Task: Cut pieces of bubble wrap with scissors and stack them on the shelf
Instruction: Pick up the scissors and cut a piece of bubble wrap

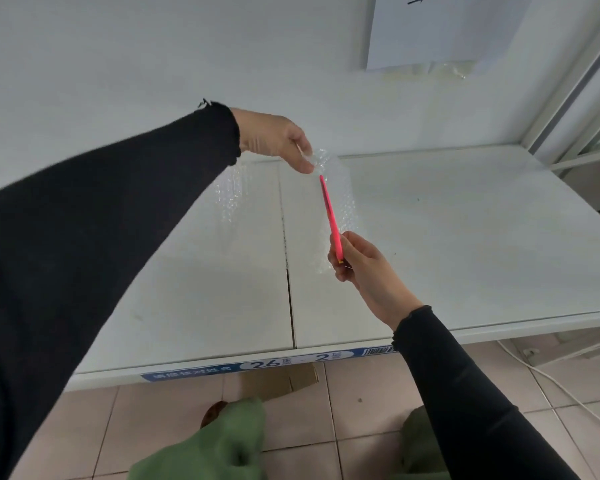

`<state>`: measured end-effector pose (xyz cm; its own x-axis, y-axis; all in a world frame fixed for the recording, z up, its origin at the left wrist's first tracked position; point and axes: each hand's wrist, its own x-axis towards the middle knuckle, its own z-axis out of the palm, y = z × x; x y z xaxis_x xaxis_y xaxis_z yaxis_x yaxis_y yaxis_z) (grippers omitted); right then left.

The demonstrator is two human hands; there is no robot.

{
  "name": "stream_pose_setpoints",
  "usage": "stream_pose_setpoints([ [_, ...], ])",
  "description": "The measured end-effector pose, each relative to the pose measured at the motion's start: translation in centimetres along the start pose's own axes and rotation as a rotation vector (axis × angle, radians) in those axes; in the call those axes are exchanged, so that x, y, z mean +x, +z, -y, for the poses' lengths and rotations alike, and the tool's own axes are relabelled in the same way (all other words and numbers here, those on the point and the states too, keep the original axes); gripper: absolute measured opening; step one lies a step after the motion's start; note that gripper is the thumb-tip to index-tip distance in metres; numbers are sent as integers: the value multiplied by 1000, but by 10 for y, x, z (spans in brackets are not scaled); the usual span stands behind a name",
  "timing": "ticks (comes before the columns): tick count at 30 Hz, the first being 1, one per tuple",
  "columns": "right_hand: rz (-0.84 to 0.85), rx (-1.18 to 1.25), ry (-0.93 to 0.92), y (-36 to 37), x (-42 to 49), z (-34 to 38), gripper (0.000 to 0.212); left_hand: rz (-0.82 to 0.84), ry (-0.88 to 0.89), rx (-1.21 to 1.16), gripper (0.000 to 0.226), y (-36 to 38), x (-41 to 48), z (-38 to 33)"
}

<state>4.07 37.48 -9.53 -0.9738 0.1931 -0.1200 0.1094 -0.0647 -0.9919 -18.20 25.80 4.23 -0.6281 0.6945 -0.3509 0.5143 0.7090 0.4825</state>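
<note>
A clear sheet of bubble wrap (340, 192) hangs above the white shelf (465, 237), pinched at its top edge by my left hand (278, 140). My right hand (364, 268) grips pink scissors (330, 216) whose blades point up and away along the wrap, their tip just below my left fingers. More of the wrap (229, 192) trails behind my left forearm, partly hidden. Whether the blades are apart cannot be told from this edge-on angle.
A sheet of paper (430, 29) hangs on the back wall with a clear plastic scrap (451, 69) under it. A seam (288, 271) splits the shelf boards. A blue label strip (267, 363) runs along the front edge. A white cable (551, 379) lies on the tiled floor.
</note>
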Motion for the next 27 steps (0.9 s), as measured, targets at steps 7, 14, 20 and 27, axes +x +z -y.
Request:
stream_pose_setpoints([
  [7, 37, 21, -32, -1, 2, -2, 27, 97, 47, -83, 27, -1, 7, 1],
  [14, 63, 72, -54, 0, 7, -4, 26, 100, 76, -91, 22, 4, 11, 2],
  [20, 64, 135, -62, 0, 10, -3, 23, 154, 126, -72, 18, 6, 10, 6],
  [27, 68, 160, -74, 0, 10, -4, 28, 149, 144, -114, 30, 8, 9, 10],
])
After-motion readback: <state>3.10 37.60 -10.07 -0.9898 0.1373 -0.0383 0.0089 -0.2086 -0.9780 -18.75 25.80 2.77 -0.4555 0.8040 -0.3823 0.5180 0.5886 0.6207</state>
